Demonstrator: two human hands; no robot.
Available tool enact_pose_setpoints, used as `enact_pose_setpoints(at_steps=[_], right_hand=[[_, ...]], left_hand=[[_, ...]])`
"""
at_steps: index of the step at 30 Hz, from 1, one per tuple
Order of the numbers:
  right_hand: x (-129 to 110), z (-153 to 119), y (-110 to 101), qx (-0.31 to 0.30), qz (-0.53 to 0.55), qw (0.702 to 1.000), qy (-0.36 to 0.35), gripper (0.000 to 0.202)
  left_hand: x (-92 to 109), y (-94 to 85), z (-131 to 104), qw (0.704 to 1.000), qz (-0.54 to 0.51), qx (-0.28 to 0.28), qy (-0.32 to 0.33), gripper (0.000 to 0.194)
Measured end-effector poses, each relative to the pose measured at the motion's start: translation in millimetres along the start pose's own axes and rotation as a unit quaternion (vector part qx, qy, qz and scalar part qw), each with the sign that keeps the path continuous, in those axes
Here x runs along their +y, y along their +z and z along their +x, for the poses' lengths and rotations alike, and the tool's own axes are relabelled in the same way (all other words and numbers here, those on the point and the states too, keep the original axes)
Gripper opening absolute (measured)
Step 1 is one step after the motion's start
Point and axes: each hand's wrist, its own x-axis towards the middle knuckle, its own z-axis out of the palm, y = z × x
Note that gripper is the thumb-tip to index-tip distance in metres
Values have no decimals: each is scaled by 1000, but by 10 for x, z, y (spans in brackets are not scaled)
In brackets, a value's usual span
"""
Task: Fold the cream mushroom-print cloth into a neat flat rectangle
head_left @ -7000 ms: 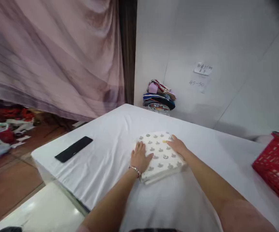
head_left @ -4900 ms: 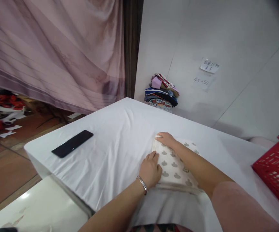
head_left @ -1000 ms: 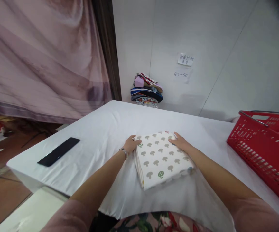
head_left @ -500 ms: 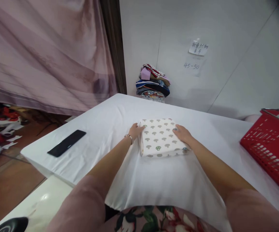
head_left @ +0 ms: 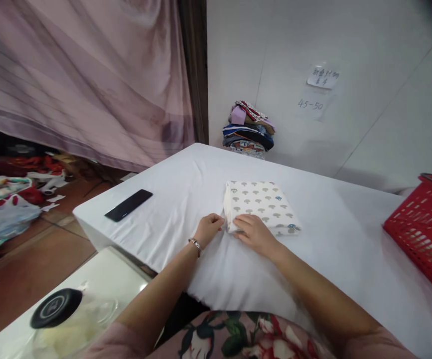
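Cloth, white and mushroom-printed, folded flat on the white table. Well to the right, red basket. Over the cloth's near left corner, right hand, with fingers on top; cannot tell whether gripping. Just beside, left hand, with fingertips close together; cannot tell whether pinching anything. On left wrist, bracelet.

part of the folded cloth is hidden — behind the right hand.
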Motion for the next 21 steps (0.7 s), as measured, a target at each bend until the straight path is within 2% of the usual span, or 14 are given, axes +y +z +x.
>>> enact_pose_setpoints(at_steps=[4,9,12,16,21], right_hand=[[-2,46,180,19,-46,998,48,27],[98,-49,325,57,-37,997,30,35],[101,-81,346,66,-18,997,24,35],[52,-98,340,93,24,995,36,33],[64,-23,270,123,143,974,128,20]], left_hand=[[-51,71,-94,998,50,-10,46,15],[-70,116,-64,998,27,3,51,15],[-17,127,19,999,8,14,51,14],[62,146,165,998,38,24,54,15],[17,205,289,997,57,31,46,19]])
